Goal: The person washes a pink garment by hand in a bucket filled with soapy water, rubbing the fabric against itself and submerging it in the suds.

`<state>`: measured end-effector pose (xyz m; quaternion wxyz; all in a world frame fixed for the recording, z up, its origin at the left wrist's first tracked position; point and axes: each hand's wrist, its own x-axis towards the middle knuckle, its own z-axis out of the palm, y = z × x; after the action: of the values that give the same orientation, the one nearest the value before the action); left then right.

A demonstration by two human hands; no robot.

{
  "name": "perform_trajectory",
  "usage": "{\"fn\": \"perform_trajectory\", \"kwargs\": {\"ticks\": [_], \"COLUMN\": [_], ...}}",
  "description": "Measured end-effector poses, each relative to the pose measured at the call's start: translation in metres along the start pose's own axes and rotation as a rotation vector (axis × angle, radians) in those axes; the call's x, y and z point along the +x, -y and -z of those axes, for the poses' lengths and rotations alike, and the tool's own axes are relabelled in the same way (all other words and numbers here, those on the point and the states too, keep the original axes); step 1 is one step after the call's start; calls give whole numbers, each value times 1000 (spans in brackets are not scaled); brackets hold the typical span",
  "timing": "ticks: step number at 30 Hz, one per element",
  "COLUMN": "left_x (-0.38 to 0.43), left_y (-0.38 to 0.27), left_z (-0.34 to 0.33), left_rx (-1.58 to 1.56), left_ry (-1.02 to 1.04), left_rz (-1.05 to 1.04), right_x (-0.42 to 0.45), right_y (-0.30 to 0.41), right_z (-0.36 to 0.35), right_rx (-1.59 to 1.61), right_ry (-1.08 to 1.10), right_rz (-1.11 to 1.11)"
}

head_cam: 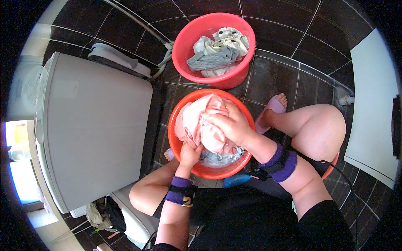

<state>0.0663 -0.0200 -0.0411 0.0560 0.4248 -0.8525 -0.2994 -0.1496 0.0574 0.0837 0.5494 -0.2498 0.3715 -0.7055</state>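
Note:
A wet pink cloth (pixel 198 116) is bunched over an orange-red plastic basin (pixel 173 147) that stands between the person's legs. My right hand (pixel 230 122) grips the cloth from its right side, fingers spread over the folds. At the lower left of the bundle, my left hand (pixel 190 154) grasps the cloth's edge; its fingertips are partly hidden in the fabric. Sudsy water (pixel 216 159) with greyish fabric in it shows below the bundle. Both wrists wear purple bands with black straps.
Beyond stands a pink-red basin (pixel 179 62) holding grey and patterned white garments (pixel 213 59). A large grey-white appliance (pixel 100 128) is at the left, a white panel (pixel 373 106) at the right. A black cable (pixel 349 185) runs at the right. The floor has dark tiles.

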Motion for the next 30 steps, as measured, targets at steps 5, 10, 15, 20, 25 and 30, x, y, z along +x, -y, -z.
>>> {"fn": "perform_trajectory", "kwargs": {"ticks": [5,10,15,20,25,30], "left_x": [-19,-28,-55,-44,-16,-4], "left_y": [-58,-81,-110,-183,-140,-88], "left_z": [63,86,129,171,152,99], "left_rx": [-56,-280,-223,-346,-1173,-1803], "left_ry": [48,-136,-357,-467,-351,-138], "left_rz": [137,-49,-245,-59,1,122], "right_x": [20,26,26,12,20,19], "right_y": [0,-11,-15,-6,-44,-50], "right_z": [21,37,35,30,42,43], "right_rx": [137,192,166,64,315,111], "right_ry": [-161,-194,-212,-71,-137,-260], "right_rz": [53,47,-50,-130,-259,-87]}}
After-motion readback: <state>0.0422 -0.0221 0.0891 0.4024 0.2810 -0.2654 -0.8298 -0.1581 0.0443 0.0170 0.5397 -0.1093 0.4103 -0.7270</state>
